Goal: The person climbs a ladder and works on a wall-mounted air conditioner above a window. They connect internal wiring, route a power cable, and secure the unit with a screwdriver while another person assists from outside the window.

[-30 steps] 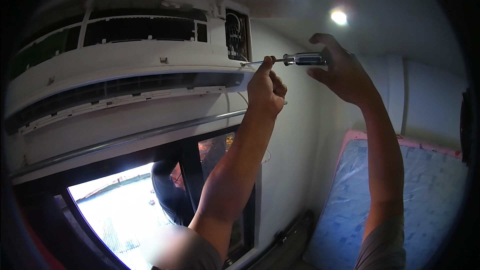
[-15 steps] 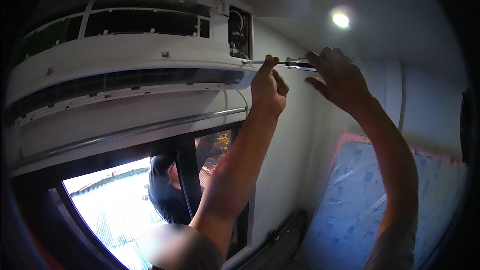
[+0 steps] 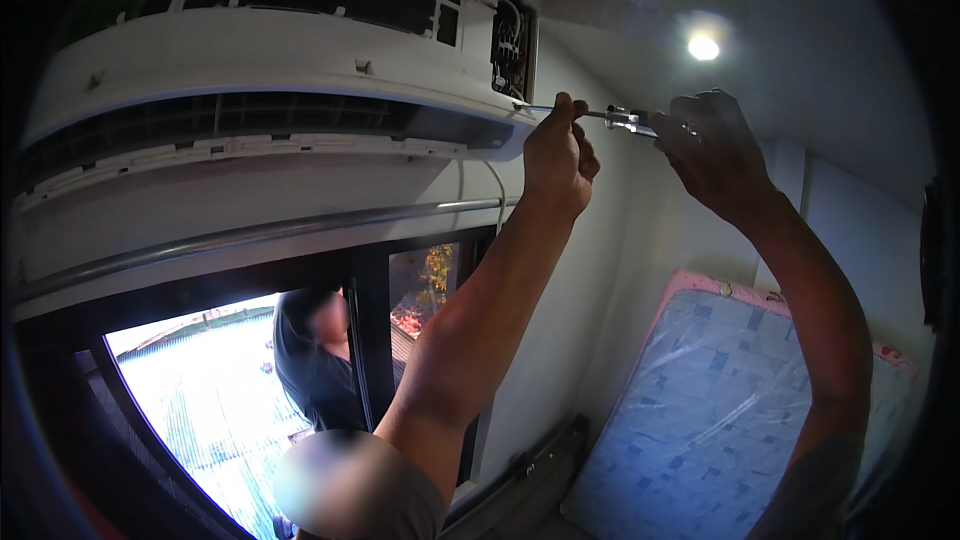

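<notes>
Steel screwdriver (image 3: 600, 114) lies level, long axis left-right, tip at the right end of the white air conditioner (image 3: 270, 70). Left hand (image 3: 556, 155) is nearer the tip, fingers pinched on the shaft; right hand (image 3: 712, 150) is clamped round the handle, further right.

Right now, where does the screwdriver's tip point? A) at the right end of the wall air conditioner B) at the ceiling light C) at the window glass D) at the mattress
A: the screwdriver, steadied by the left hand and gripped by the right hand, meets the air conditioner at its right end.
</notes>
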`<state>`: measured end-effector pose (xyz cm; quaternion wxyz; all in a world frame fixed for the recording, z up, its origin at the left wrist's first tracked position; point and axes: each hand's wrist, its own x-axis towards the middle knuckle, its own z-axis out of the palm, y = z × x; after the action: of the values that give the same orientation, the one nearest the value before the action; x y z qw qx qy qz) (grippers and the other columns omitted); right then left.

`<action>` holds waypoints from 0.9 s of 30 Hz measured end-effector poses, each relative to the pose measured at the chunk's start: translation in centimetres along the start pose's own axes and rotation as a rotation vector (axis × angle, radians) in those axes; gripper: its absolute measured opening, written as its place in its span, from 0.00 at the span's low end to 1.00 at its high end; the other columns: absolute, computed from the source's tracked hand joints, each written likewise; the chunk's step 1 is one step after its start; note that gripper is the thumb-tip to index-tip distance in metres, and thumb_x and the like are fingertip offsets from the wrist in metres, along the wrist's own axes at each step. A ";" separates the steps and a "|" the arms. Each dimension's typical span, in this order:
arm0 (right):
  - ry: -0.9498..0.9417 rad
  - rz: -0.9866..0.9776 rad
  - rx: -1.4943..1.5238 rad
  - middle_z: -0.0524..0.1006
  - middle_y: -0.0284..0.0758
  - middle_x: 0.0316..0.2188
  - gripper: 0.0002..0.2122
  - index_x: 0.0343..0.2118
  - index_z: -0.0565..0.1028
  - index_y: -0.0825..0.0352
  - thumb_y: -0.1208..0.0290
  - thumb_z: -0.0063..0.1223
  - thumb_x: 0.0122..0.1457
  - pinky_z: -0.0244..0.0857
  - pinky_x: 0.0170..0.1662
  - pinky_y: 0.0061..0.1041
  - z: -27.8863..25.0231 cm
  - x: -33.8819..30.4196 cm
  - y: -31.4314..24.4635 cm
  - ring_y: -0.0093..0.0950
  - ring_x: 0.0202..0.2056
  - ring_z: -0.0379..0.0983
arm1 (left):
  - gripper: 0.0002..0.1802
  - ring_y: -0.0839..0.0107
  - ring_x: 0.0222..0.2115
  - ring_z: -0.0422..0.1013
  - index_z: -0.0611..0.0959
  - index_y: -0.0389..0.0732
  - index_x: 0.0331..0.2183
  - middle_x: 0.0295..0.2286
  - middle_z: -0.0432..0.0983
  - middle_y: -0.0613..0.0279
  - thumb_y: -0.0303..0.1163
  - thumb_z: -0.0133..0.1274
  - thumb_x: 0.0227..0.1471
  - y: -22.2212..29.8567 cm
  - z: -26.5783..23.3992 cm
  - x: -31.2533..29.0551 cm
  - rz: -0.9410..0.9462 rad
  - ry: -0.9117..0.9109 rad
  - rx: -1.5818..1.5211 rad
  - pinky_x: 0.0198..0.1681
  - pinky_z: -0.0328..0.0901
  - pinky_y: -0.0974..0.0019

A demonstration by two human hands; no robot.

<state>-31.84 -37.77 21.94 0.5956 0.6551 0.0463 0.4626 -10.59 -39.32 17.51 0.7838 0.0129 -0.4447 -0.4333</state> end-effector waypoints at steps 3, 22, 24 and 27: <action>0.030 -0.004 -0.007 0.76 0.36 0.35 0.16 0.48 0.77 0.65 0.76 0.64 0.57 0.73 0.35 0.35 0.4 0.5 -0.3 0.28 0.29 0.75 | 0.19 0.79 0.16 0.49 0.79 0.45 0.39 0.17 0.53 0.76 0.52 0.52 0.69 0.1 -0.2 0.0 0.021 -0.016 0.008 0.21 0.47 0.69; -0.303 0.976 0.813 0.74 0.36 0.31 0.14 0.43 0.77 0.65 0.63 0.67 0.60 0.72 0.40 0.34 -0.3 -0.3 1.2 0.35 0.31 0.73 | 0.20 0.79 0.14 0.47 0.81 0.45 0.35 0.16 0.53 0.77 0.52 0.55 0.68 0.6 -0.4 0.9 0.038 0.101 0.042 0.20 0.45 0.68; 0.016 0.256 0.236 0.74 0.35 0.29 0.13 0.40 0.78 0.66 0.61 0.64 0.61 0.72 0.35 0.32 0.6 -0.7 0.4 0.34 0.27 0.72 | 0.19 0.79 0.14 0.46 0.80 0.45 0.35 0.16 0.53 0.77 0.51 0.54 0.68 0.7 -0.2 0.7 0.027 0.120 0.039 0.20 0.44 0.68; 0.174 -0.035 -0.061 0.76 0.36 0.30 0.13 0.39 0.78 0.66 0.60 0.64 0.62 0.73 0.34 0.33 1.4 -0.5 0.1 0.35 0.27 0.73 | 0.19 0.79 0.15 0.45 0.80 0.45 0.34 0.16 0.52 0.77 0.51 0.55 0.68 1.2 -0.1 0.3 0.021 0.150 0.043 0.21 0.43 0.68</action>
<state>-31.22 -39.14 21.90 0.6170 0.5932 0.0952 0.5084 -9.65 -38.84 18.11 0.8190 0.0574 -0.3938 -0.4133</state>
